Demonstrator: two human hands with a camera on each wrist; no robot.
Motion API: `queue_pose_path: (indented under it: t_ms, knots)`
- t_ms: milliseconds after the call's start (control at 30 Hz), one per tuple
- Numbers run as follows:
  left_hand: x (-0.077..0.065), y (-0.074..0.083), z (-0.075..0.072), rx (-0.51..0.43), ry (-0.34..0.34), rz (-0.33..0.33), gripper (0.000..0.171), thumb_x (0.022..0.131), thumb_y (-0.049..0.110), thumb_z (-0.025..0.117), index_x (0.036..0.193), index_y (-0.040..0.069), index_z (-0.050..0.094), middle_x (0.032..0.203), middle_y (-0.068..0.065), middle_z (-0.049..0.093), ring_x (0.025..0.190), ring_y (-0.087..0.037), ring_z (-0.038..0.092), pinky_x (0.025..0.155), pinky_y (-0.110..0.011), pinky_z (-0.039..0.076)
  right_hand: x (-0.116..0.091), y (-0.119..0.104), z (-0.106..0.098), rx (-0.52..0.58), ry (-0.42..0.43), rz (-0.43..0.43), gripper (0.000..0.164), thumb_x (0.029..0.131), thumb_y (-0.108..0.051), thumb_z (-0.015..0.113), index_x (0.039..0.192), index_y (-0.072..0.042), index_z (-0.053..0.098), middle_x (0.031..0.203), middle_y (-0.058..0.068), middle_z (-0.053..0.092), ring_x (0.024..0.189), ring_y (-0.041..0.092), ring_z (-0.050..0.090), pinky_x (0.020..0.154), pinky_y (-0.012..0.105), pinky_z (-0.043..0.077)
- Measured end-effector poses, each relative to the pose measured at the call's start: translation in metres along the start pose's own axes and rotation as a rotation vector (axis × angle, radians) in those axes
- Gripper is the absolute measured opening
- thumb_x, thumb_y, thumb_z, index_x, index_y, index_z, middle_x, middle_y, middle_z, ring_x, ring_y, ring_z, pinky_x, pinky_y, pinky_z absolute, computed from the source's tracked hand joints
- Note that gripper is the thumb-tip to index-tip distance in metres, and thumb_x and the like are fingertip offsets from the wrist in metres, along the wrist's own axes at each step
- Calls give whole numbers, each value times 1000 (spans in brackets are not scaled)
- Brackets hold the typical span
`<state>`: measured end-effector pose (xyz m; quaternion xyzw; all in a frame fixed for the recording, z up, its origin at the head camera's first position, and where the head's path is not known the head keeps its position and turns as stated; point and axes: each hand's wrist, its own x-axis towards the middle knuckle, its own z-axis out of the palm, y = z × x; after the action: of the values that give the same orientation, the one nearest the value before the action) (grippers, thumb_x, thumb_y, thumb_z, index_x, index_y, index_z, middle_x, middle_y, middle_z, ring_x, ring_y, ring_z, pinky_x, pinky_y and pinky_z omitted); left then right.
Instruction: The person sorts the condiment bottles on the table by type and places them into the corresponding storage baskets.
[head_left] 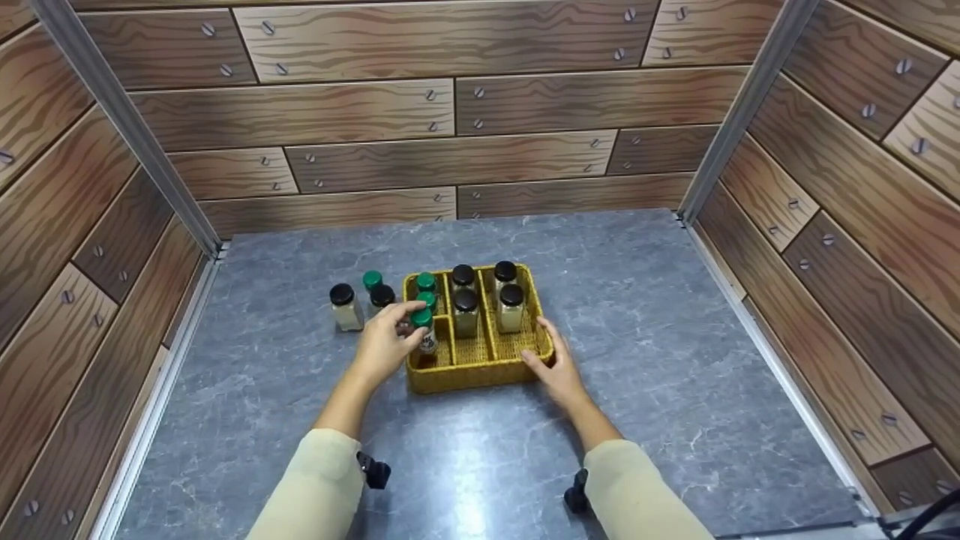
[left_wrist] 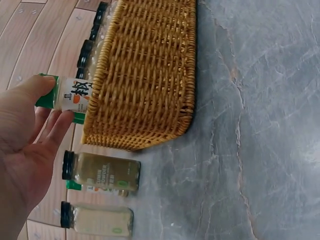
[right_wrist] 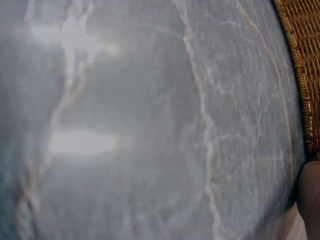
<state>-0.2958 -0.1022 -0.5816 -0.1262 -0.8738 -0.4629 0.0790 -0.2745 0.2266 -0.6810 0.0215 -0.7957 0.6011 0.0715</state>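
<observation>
A small spice jar with a green cap and white label [head_left: 427, 343] is upright in the front left compartment of a woven basket [head_left: 474, 377]. My left hand [head_left: 382, 346] pinches this jar by its cap; in the left wrist view the thumb lies on the green cap [left_wrist: 47, 91], and the basket wall hides the jar's lower part. At the basket's front right corner, my right hand [head_left: 561, 375] grips the rim, thumb at the front and fingers along the right side. Only a bit of that hand shows in the right wrist view, beside the basket [right_wrist: 305, 75].
Two green-capped jars [head_left: 426, 282] stand in the rear left compartment. Black-capped jars fill the back of the middle [head_left: 466, 315] and right [head_left: 511, 311] compartments. Left of the basket stand a pale black-capped jar [head_left: 346, 309], a cumin powder jar [left_wrist: 107, 171] and a green-capped jar [head_left: 372, 280].
</observation>
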Motion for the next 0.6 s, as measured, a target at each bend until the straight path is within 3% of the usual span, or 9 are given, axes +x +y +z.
queue_pose_path:
  t_ms: [233, 600]
  knots:
    - [2, -8, 6, 82, -36, -9, 43, 96, 9, 82, 138, 11, 73, 130, -17, 72, 108, -34, 79, 91, -43, 66, -2, -2, -1, 8, 2, 2, 73, 99, -19, 77, 164, -18, 45, 168, 27, 40, 156, 51, 39, 129, 72, 25]
    - [1, -14, 9, 114, -38, 12, 40, 94, 4, 81, 134, 8, 74, 130, -19, 73, 108, -35, 79, 94, -44, 65, -2, -1, 0, 8, -2, -20, 72, 99, -19, 78, 163, -17, 46, 170, 24, 38, 158, 49, 37, 129, 71, 24]
